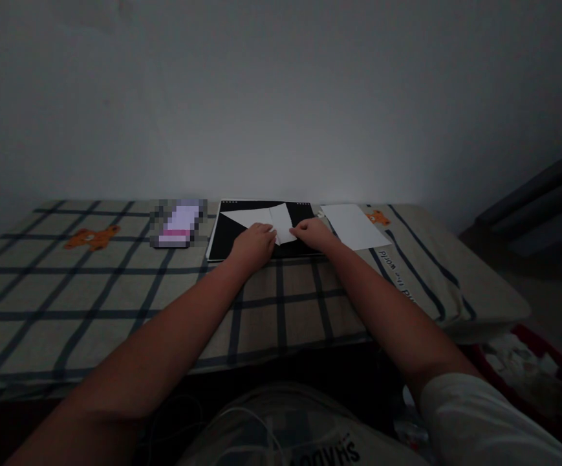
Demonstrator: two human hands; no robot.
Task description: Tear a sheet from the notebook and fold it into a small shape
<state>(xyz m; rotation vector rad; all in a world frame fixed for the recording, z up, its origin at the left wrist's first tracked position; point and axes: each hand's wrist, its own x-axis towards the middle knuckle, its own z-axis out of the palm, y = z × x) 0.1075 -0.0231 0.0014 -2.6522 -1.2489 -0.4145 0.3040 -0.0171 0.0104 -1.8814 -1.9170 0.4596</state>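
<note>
A partly folded sheet of white paper (284, 221) lies on a black pad (229, 238), its long pointed part reaching left and a narrower flap at the right. My left hand (255, 246) is closed at the paper's near edge, fingers curled together against it by the fold. On the right side of the flap, my right hand (313, 233) pinches the paper's edge between thumb and bent finger. Parts of the paper and pad are hidden beneath both hands.
A flat white sheet (353, 225) lies right of the pad. To the left is a blurred-out phone-like screen (180, 223). A checked cloth (130, 291) covers the table, which meets a wall (281, 97). A red bin (528, 336) with crumpled paper stands below right.
</note>
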